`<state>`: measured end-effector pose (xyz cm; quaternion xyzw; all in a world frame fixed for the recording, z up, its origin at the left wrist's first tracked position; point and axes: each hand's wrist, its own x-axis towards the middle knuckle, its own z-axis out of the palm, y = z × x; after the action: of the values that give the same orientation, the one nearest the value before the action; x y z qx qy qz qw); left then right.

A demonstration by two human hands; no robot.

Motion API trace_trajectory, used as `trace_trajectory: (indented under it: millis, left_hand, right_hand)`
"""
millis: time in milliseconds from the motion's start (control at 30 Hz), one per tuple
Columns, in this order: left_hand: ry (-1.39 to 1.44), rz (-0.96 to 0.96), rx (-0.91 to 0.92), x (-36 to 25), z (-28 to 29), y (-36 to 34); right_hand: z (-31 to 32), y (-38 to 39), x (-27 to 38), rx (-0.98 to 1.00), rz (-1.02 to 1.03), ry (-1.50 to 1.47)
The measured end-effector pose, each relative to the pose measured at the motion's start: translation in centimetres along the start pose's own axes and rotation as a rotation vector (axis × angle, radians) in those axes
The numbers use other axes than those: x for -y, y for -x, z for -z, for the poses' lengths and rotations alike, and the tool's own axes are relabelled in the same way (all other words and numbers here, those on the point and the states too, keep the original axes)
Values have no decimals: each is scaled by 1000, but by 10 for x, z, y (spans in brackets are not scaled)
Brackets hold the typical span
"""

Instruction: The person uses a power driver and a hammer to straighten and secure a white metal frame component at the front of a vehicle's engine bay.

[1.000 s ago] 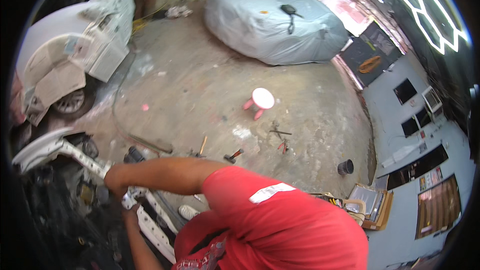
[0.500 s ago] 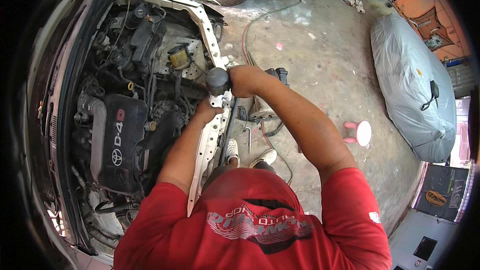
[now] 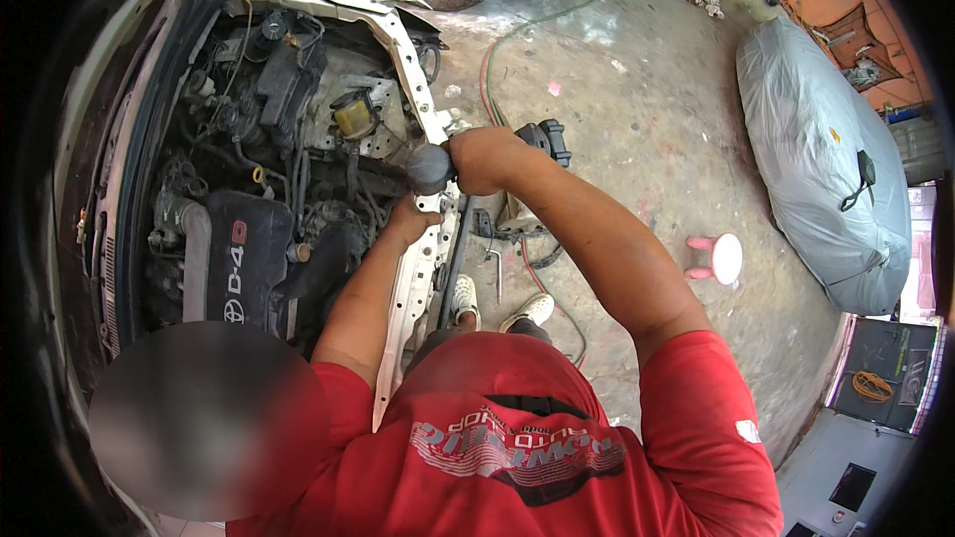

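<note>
My right hand (image 3: pixel 484 159) is closed in a fist on a tool with a round, dark grey head (image 3: pixel 429 169); its exact kind cannot be made out. The head sits over a white perforated metal crossmember (image 3: pixel 401 323) along the front of an open engine bay. Just below the tool, my left hand (image 3: pixel 411 223) grips the crossmember, its thumb on top and its other fingers mostly hidden.
Left of the crossmember lies the engine with its black cover (image 3: pixel 244 249). A blurred round patch hides the lower left. Black parts (image 3: pixel 544 144), hoses (image 3: pixel 489 80), a bent metal bar (image 3: pixel 498 273) and a pink-legged stool (image 3: pixel 726 259) are on the floor; a covered vehicle (image 3: pixel 826 169) stands right.
Both hands keep nearly the same place at the crossmember, with the tool head shifted very slightly. A blurred round patch has come into the lower left, over part of the engine bay.
</note>
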<state>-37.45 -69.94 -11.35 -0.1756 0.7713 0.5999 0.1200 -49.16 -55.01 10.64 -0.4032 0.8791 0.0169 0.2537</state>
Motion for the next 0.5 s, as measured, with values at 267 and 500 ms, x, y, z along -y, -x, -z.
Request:
trace_trajectory:
  millis: [267, 500]
  left_hand:
    - [-19, 3, 68, -7, -2, 2]
    - [-81, -44, -54, 3, -4, -2]
  right_hand:
    - [12, 2, -5, -2, 57, 70]
    - [45, 59, -43, -276, 60, -269]
